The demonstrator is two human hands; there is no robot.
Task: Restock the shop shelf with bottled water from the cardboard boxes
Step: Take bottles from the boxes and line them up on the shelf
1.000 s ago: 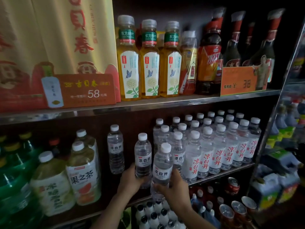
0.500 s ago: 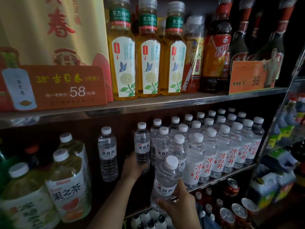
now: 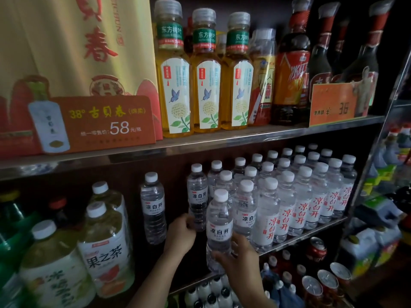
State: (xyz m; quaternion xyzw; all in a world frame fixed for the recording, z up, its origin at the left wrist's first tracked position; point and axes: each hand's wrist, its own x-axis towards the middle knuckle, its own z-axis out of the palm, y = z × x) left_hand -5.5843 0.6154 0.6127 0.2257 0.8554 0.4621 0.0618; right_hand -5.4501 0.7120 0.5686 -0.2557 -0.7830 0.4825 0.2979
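My right hand grips the lower part of a clear water bottle with a white cap, standing upright at the front edge of the middle shelf. My left hand holds the base of a second water bottle just behind and to the left. A single water bottle stands apart further left. Rows of several white-capped water bottles fill the shelf to the right. No cardboard box is in view.
Large tea bottles stand at the shelf's left. The upper shelf carries yellow tea bottles, dark bottles, a gift box and price signs. Cans and small bottles sit on the shelf below. Another rack stands at the right.
My right hand has lifted its bottle up and set it upright at the shelf's front edge. My left hand stays on the bottle behind. The camera has moved closer.
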